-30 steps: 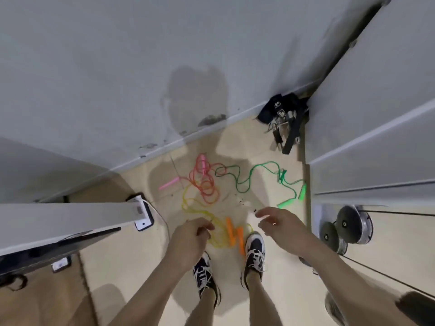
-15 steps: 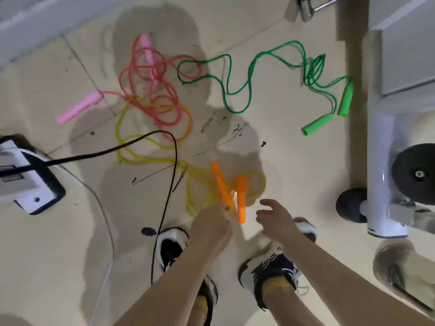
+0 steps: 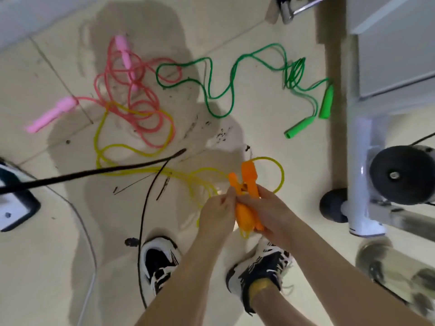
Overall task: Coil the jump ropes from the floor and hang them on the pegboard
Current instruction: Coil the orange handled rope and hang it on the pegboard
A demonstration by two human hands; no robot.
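Three jump ropes lie tangled on the beige floor. The yellow rope [image 3: 131, 149] has two orange handles [image 3: 247, 182]; my left hand [image 3: 217, 215] pinches one and my right hand [image 3: 270, 215] grips the other, both held together just above my shoes. The pink rope [image 3: 141, 109] with pink handles [image 3: 51, 114] lies at the upper left, overlapping the yellow one. The green rope [image 3: 219, 85] with green handles [image 3: 327, 100] stretches across the upper right. No pegboard is in view.
A black cable [image 3: 94, 172] crosses the yellow rope and runs down past my left shoe [image 3: 160, 262]. A white device [image 3: 14, 208] sits at the left edge. White gym equipment with a black wheel [image 3: 400, 175] stands at the right. Dirt specks dot the floor.
I have bent down toward the floor. Both hands reached the orange handles and took hold of them, lifting them together off the floor.
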